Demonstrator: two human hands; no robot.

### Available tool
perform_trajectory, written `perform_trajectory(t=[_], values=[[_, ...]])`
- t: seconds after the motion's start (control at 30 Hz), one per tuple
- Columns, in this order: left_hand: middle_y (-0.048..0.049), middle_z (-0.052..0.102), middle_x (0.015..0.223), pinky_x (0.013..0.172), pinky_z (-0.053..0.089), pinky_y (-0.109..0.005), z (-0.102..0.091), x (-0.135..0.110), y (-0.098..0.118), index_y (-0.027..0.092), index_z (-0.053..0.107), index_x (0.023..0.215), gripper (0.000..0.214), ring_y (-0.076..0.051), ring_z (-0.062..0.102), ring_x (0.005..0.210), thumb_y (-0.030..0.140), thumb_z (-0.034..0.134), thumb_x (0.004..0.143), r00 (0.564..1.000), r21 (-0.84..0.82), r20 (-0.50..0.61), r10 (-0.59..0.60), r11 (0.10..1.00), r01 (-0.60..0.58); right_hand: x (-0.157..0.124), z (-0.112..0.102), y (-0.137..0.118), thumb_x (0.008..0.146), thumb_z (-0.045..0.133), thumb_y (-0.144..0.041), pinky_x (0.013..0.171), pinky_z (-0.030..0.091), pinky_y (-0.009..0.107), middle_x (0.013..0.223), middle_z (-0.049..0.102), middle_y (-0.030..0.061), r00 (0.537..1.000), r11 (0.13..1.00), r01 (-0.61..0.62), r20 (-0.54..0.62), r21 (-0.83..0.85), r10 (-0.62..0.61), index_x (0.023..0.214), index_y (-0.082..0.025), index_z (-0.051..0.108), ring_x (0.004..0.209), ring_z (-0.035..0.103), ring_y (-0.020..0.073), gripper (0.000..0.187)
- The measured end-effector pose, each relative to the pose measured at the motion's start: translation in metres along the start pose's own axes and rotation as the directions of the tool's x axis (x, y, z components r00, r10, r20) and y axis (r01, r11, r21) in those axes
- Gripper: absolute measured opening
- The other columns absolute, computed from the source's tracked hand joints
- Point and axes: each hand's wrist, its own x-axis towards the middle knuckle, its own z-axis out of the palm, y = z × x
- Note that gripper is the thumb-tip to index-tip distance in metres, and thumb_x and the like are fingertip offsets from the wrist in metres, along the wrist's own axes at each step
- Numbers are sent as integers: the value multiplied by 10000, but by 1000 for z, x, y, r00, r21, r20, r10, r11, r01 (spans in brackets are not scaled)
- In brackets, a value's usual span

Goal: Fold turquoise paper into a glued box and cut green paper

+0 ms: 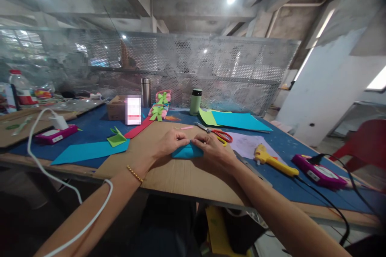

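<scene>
A small folded piece of blue paper (187, 152) stands at the middle of a brown cardboard sheet (181, 176). My left hand (171, 143) pinches its upper left edge between thumb and fingers. On the opposite side, my right hand (213, 147) grips the upper right edge, the two thumbs almost meeting at the top. Just beyond the right hand lie scissors (222, 134) with red and yellow handles, partly hidden by that hand. A thin pink strip (187, 127) rests on the cardboard behind the fingers.
A yellow glue gun (276, 161) lies right, by a purple power strip (319, 172). Blue sheets (238, 120) and a green tumbler (196, 101) stand behind. Left are a blue strip (90, 151), a folded green paper (116, 138) and a white cable (30, 144) crossing my left arm.
</scene>
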Motion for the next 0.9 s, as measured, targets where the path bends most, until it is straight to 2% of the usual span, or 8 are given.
perform_trajectory(t=[0.13,0.23,0.4,0.57,0.67,0.77,0.9], values=[[3,499,632,582,317,-269,-6,-3,5,160,610,622,323,-129,431,642,431,616,798,996,-69,-17,-85,994,84,1,-5,3,898,482,-500,563,296,269,618,443,-19,1000,1000,13,-10,19,-13,620,-192,468,611,403,124,415],[4,514,644,578,316,-268,-14,-7,8,159,624,641,287,-125,433,636,403,646,789,991,-111,-32,-129,986,125,1,-9,7,899,488,-491,563,302,267,622,449,-20,1000,1000,-2,-20,3,2,627,-186,480,618,416,121,410],[33,429,601,569,286,-266,-18,-9,9,166,546,575,298,-106,368,601,356,647,782,990,-126,-58,-128,985,120,2,-9,9,911,498,-484,538,277,266,601,413,-29,999,1000,1,-38,31,0,614,-181,468,587,383,109,426],[21,470,638,603,312,-267,-15,-6,5,153,574,606,241,-112,405,639,319,631,772,990,-108,-94,-107,990,96,4,-8,12,906,508,-503,526,296,259,590,433,-24,998,998,40,-61,54,-36,604,-183,477,569,391,112,441],[11,500,653,595,330,-271,-14,-7,2,158,591,661,241,-122,431,636,354,611,800,986,-153,-81,-147,979,134,4,-10,16,896,515,-508,522,296,255,593,457,-12,992,998,47,-118,40,-42,596,-182,500,569,421,123,443],[17,473,627,578,321,-273,-15,-9,4,169,555,638,263,-120,407,608,362,603,811,984,-172,-96,-149,976,131,4,-10,19,891,521,-505,518,279,251,585,448,-6,984,998,60,-169,17,-56,578,-182,494,562,421,126,450],[23,452,623,599,316,-270,-18,-12,11,164,533,597,255,-114,389,622,311,605,794,986,-123,-123,-111,988,96,5,-9,22,898,517,-504,517,263,250,578,431,-12,988,997,58,-148,42,-51,593,-179,503,548,396,117,447]])
